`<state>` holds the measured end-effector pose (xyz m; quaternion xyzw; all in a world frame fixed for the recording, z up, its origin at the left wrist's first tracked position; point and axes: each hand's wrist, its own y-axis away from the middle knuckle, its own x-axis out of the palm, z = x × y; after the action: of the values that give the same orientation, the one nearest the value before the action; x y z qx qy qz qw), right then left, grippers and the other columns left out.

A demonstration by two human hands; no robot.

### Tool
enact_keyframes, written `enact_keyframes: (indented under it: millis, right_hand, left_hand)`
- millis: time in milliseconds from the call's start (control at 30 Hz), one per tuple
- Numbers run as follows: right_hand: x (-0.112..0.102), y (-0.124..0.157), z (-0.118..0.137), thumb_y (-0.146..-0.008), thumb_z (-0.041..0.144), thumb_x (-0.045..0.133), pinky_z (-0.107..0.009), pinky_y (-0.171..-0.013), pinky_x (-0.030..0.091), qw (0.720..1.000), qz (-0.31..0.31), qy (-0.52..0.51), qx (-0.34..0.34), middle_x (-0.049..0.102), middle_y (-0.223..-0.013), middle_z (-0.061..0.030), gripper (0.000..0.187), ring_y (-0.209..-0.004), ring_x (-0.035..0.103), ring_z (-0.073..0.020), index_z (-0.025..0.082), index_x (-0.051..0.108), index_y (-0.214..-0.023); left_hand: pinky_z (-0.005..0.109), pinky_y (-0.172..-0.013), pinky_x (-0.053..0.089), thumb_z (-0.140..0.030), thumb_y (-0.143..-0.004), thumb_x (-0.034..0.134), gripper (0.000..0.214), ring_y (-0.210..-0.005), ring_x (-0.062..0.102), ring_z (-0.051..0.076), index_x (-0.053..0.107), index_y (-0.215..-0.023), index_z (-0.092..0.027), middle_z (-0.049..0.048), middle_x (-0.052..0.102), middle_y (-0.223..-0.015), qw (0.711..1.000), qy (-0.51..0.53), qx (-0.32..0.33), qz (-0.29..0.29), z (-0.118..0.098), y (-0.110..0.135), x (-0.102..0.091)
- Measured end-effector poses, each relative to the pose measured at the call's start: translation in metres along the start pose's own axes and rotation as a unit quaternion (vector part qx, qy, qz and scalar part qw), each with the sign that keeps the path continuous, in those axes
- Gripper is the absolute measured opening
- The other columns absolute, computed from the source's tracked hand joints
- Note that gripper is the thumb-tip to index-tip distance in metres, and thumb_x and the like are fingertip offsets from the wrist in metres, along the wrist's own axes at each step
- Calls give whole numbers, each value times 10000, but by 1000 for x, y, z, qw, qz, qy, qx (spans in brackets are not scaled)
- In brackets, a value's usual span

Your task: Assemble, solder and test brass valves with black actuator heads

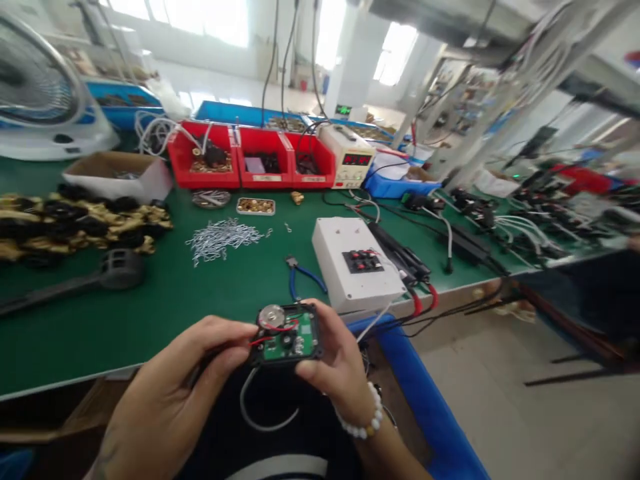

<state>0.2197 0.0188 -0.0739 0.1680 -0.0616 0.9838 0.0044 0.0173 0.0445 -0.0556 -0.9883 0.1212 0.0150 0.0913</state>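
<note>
A small black housing with a green circuit board [306,328] inside is held above the front edge of the bench. My right hand [340,353] grips its right side, thumb at the front and fingers behind. My left hand [200,373] is closed at the housing's left side, thumb and forefinger pinching a red wire [261,341] that runs onto the board. A round silver metal disc [273,317] sits at the housing's upper left corner. Below it a grey cable [246,407] curves down. Blue-handled cutters [294,273] lie just beyond the housing.
A white box with terminals [345,267] stands at the right, near a power supply [350,160]. Metal hooks [220,239] lie heaped on the green bench [170,313]. Red bins [205,177] line the back; brass fittings [75,227] and a black tool [120,270] are left.
</note>
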Motion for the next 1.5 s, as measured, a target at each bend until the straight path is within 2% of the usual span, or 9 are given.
enact_keyframes:
  millis: [100, 200, 433, 700, 967, 1133, 1233, 1333, 1500]
  right_hand:
    - [1, 0, 5, -661, 419, 870, -328, -919, 579, 1000, -9, 16, -15, 727, -1121, -12, 541, -1038, 698, -220, 359, 659, -1155]
    - [3, 2, 7, -681, 432, 860, -313, -917, 586, 999, -9, 32, -29, 731, -1138, 5, 534, -1046, 701, -207, 390, 654, -1172]
    - [3, 7, 10, -713, 470, 831, -368, -925, 587, 998, -5, 60, -28, 728, -1154, -70, 579, -1057, 701, -252, 257, 635, -1214]
    - [4, 7, 10, -727, 447, 829, -313, -906, 585, 998, 23, 41, -35, 734, -1143, -26, 535, -1040, 705, -212, 320, 652, -1216]
    - [3, 7, 12, -726, 418, 836, -285, -931, 570, 995, 46, 69, -50, 714, -1156, -11, 552, -1045, 694, -183, 334, 632, -1232]
    - [4, 6, 13, -728, 404, 838, -298, -926, 579, 992, 64, 95, -57, 707, -1169, -45, 579, -1050, 693, -202, 288, 611, -1248]
    - [3, 6, 13, -728, 385, 840, -327, -950, 573, 989, 66, 118, -57, 700, -1186, -62, 592, -1076, 685, -220, 270, 602, -1258]
    - [2, 5, 13, -742, 323, 837, -313, -990, 549, 986, 89, 128, -62, 685, -1228, -35, 606, -1120, 665, -202, 311, 583, -1292]
    - [1, 1, 6, -756, 218, 826, -261, -1067, 477, 982, 116, 141, -47, 633, -1334, 6, 648, -1222, 607, -163, 369, 559, -1327]
  left_hand:
    - [154, -766, 498, -234, -899, 645, 156, -811, 633, 126, 727, -992, -329, -50, 692, -911, 987, -133, 95, 2, -13, -6, 6]
    - [153, -759, 492, -166, -926, 603, 208, -834, 630, 106, 696, -1027, -321, -44, 670, -923, 981, -146, 129, 6, -18, -7, 9]
    - [110, -758, 483, -12, -915, 555, 332, -839, 591, 48, 645, -1128, -249, -36, 582, -950, 957, -182, 222, 53, -22, -6, 5]
    - [86, -756, 476, -77, -934, 570, 185, -831, 576, 35, 620, -1061, -203, -35, 566, -943, 950, -193, 231, 76, -25, -6, 3]
    - [73, -792, 465, -54, -936, 555, 163, -855, 578, 30, 604, -1018, -187, -37, 584, -946, 943, -230, 232, 70, -30, -2, 2]
    - [100, -829, 469, -54, -934, 555, 161, -892, 574, 49, 601, -1011, -188, -21, 577, -979, 929, -277, 239, 61, -30, 0, 1]
    - [133, -956, 456, -95, -938, 572, 230, -1053, 569, 77, 588, -1142, -198, 13, 572, -1130, 926, -295, 233, 47, -27, -1, 3]
    - [140, -1010, 428, -109, -957, 544, 324, -1140, 545, 83, 555, -1266, -205, 29, 565, -1215, 920, -305, 233, 73, -25, -5, 6]
    - [145, -875, 478, -135, -958, 549, 138, -983, 591, 74, 635, -1019, -224, -1, 583, -1040, 950, -248, 177, 72, -25, -14, 5]
